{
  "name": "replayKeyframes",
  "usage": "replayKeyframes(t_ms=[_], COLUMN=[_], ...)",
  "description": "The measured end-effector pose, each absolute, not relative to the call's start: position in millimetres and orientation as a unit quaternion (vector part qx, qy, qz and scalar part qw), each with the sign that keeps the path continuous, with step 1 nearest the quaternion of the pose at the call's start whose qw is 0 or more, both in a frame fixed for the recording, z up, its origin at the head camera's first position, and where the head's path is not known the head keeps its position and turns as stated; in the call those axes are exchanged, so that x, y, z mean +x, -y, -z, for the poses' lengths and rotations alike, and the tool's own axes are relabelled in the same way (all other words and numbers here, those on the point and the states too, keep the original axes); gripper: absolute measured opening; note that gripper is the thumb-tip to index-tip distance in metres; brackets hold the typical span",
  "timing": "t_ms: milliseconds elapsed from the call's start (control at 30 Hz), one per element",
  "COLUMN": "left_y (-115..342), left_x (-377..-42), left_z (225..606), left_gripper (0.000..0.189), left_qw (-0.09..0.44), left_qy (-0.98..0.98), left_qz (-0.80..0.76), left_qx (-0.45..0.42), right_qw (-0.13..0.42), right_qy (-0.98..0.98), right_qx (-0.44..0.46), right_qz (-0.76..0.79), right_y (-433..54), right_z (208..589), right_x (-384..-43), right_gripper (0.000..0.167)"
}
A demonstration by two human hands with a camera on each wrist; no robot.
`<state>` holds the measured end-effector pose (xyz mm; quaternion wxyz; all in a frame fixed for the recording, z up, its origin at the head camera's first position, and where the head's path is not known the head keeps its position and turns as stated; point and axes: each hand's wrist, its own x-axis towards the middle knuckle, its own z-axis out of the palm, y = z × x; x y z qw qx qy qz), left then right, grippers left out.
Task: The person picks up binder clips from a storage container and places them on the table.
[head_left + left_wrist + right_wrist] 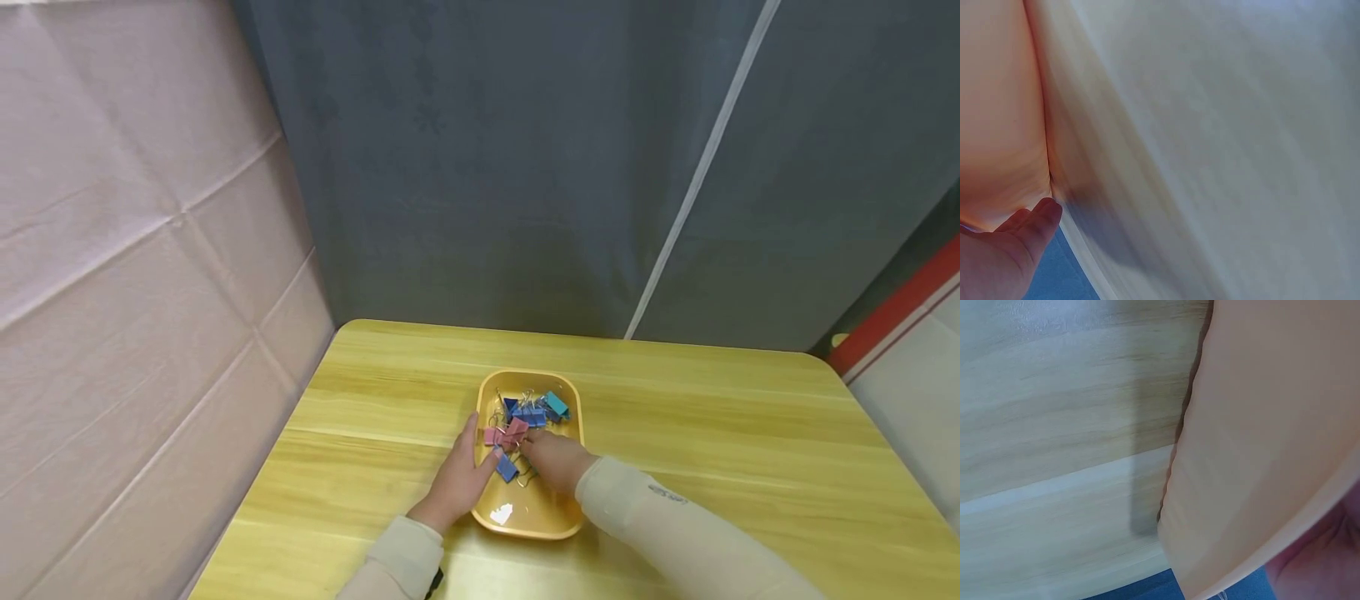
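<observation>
A yellow-orange plastic tray [527, 533] stands on the table with several binder clips in it. My left hand [456, 477] grips its left side, thumb over the rim and fingers along the outer wall; in the left wrist view the fingertips [1047, 212] lie against that wall. My right hand [557, 460] reaches in over the right rim, its fingertips at the pink binder clips [514, 432]. Whether it pinches one I cannot tell. A blue binder clip [506, 466] lies by my left thumb. Farther back are more blue clips [531, 417] and a teal binder clip [557, 405].
The tray sits on a wood-grain table [705, 417]. A dark grey curtain [465, 167] hangs behind the far edge, and pale pink cloth [135, 250] covers the left side. At the far right is a red-edged white panel [915, 358].
</observation>
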<state>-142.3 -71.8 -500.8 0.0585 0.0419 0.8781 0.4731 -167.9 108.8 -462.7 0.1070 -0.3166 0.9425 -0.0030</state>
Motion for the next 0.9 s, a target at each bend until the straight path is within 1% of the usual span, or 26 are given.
replayKeyframes(t_ms=[167,367,533,733,900], left_y=[71.5,71.3,71.1,71.1,71.1], left_x=[-142.0,-142.4,-142.3,-141.4,-140.7], left_z=[500.6,500.4,500.5,499.2,498.7], left_gripper=[0.074,0.074,0.074,0.074,0.074], left_qw=[0.057,0.054,0.056,0.054,0.056], left_qy=[-0.878,-0.878,-0.878,-0.878,-0.880], left_qz=[-0.473,-0.474,-0.473,-0.474,-0.469], left_qx=[0.044,0.045,0.045,0.044,0.042], right_qw=[0.100,0.110,0.118,0.118,0.125], right_qy=[-0.942,-0.942,-0.940,-0.938,-0.936], right_qx=[-0.319,-0.316,-0.321,-0.327,-0.328], right_qz=[-0.002,0.009,0.007,0.005,0.011], right_y=[-109.4,-109.5,-110.0,-110.9,-111.7], right_z=[464.9,463.9,462.7,462.6,460.9], right_x=[-168.2,-167.5,-165.4,-162.8,-160.4], right_gripper=[0.037,0.030,0.032,0.028,0.032])
